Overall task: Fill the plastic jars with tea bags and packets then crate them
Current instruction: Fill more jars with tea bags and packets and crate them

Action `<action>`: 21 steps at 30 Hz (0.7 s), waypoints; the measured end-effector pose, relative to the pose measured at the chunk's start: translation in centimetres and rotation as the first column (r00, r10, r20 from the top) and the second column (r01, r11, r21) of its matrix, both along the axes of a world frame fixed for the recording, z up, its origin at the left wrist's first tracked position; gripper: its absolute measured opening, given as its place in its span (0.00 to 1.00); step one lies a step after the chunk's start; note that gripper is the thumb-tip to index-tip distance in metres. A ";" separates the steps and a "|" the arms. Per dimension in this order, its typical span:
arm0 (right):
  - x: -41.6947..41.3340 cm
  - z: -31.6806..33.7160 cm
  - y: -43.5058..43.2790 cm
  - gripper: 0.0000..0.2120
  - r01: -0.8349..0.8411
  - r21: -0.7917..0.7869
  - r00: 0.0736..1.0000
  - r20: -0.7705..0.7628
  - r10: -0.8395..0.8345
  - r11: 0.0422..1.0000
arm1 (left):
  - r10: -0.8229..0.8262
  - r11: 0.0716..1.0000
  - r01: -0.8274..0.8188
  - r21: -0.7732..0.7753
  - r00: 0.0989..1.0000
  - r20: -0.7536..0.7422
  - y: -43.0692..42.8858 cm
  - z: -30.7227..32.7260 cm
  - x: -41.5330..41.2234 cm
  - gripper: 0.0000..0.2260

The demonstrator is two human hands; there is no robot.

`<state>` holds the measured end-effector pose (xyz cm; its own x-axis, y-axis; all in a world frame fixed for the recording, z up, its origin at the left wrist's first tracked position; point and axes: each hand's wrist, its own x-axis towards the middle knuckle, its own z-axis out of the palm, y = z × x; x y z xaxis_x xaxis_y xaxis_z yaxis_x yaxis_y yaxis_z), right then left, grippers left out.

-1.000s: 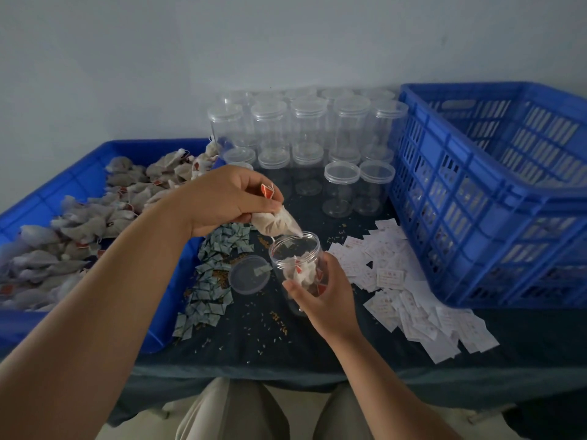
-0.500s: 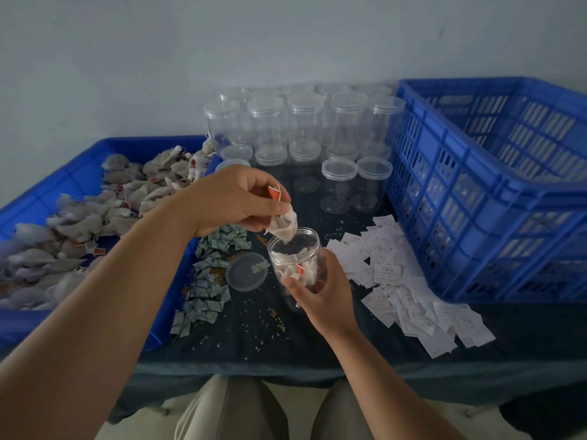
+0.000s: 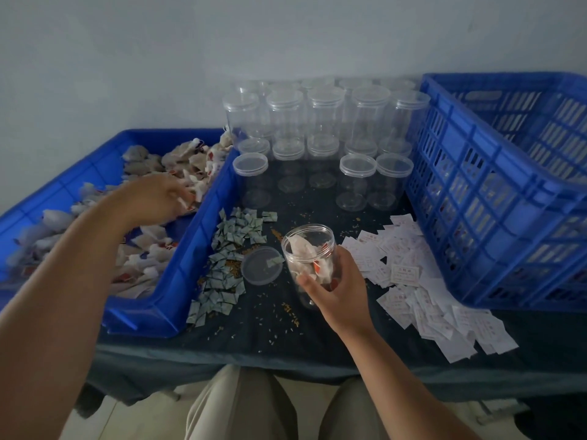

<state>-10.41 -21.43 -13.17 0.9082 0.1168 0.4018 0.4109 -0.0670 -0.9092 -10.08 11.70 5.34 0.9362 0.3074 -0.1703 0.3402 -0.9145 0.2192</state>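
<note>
One jar (image 3: 308, 249) part-filled; nothing crated that I can see.
Crate (image 3: 495, 198) right; left grip (image 3: 155, 198) in tea-bag tray (image 3: 178, 281), blurred, can't tell if clenched; right grip (image 3: 333, 287) grasps open jar beside lid (image 3: 262, 265) on counter (image 3: 254, 319); packets (image 3: 413, 281), capping pending.

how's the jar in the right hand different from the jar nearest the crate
The held jar is open, its lid lying on the table beside it; the standing jar beside the crate is capped. The held jar has tea bags inside; the standing jar looks empty. The right hand grips the held jar; the standing jar stands free. Both are clear plastic.
</note>
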 end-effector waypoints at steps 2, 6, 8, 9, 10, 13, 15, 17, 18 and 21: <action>0.0 -0.1 0.0 0.21 -0.002 -0.006 1.000 0.000 0.002 1.000 | 0.044 0.991 0.012 0.136 0.913 -0.406 2.1 -1.9 -1.0 0.17; 0.0 -0.1 0.1 0.22 0.010 -0.016 1.000 -0.006 -0.010 1.000 | 0.060 0.995 -0.007 0.099 0.836 -0.545 2.6 -5.5 -2.7 0.07; 0.0 -0.1 0.1 0.21 0.011 -0.016 1.000 -0.008 -0.011 1.000 | 0.076 0.982 0.009 0.189 0.896 -0.438 2.6 -6.0 -2.7 0.05; 0.0 -0.2 0.1 0.21 0.011 -0.018 1.000 -0.012 -0.012 1.000 | 0.066 0.981 0.013 0.193 0.917 -0.394 2.6 -6.0 -2.6 0.05; 0.0 -0.2 0.1 0.21 0.011 -0.020 1.000 -0.018 -0.011 1.000 | 0.042 0.984 0.022 0.179 0.937 -0.346 2.8 -5.9 -2.4 0.05; 0.0 -0.2 0.1 0.21 0.006 -0.014 1.000 -0.017 -0.006 1.000 | 0.026 0.999 -0.019 0.043 0.985 -0.172 3.8 -5.2 -2.5 0.13; 0.0 -0.2 0.0 0.22 0.005 -0.014 1.000 -0.019 -0.005 1.000 | 0.068 0.992 -0.070 -0.103 0.997 -0.027 4.1 -4.5 -2.6 0.15; 0.1 -0.2 0.0 0.23 0.001 -0.019 1.000 -0.021 -0.002 1.000 | 0.128 0.975 -0.098 -0.200 0.982 0.142 3.8 -3.8 -2.6 0.16; 0.2 -0.2 0.0 0.23 0.001 -0.024 1.000 -0.017 -0.001 1.000 | 0.171 0.966 -0.113 -0.235 0.954 0.247 3.2 -3.3 -2.6 0.13; 0.0 -0.2 0.0 0.23 0.000 -0.036 1.000 -0.003 0.000 0.999 | 0.221 0.884 0.033 -0.466 0.848 0.482 -0.3 -0.9 -3.3 0.07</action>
<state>-10.36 -21.44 -13.36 0.9093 0.1308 0.3951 0.4085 -0.0995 -0.9073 -13.34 11.39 4.46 0.8942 0.4092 0.1813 0.1419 -0.6434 0.7523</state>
